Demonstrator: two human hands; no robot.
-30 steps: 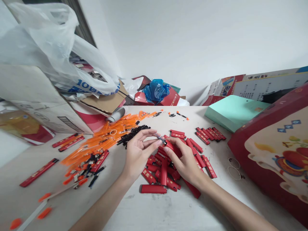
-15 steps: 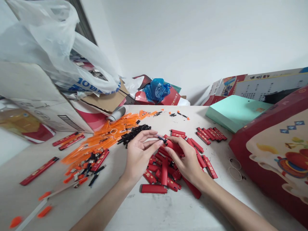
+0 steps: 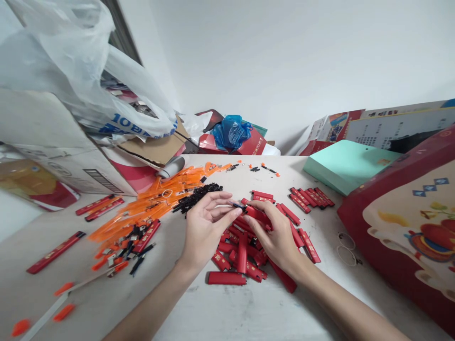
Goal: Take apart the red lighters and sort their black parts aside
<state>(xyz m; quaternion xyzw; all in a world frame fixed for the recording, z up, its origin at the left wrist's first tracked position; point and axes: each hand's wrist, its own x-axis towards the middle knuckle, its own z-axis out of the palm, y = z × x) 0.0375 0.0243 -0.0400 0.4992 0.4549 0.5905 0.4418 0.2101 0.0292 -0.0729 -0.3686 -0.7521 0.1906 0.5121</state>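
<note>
My left hand (image 3: 203, 228) pinches a small thin dark piece (image 3: 237, 206) between thumb and fingertips, at the near end of a red case. That slim red case (image 3: 256, 215) is gripped between the thumb and fingers of my right hand (image 3: 276, 233). Whether the dark piece sits inside the case's end I cannot tell. Beneath both hands lies a loose pile of similar red cases (image 3: 242, 251), some with gold lettering and notched ends. Just beyond my left hand is a heap of small black parts (image 3: 201, 195).
Orange translucent strips (image 3: 159, 196) spread over the left of the white table (image 3: 249, 315). Mixed black, metal and orange bits (image 3: 133, 241) lie nearer. Several red cases (image 3: 313, 198) line up at right. A mint-green box (image 3: 350, 163) and red bag (image 3: 401, 227) border the right side.
The dark piece has tilted flatter at the end of the red case. Both hands keep nearly the same place, and the view has shifted slightly.
</note>
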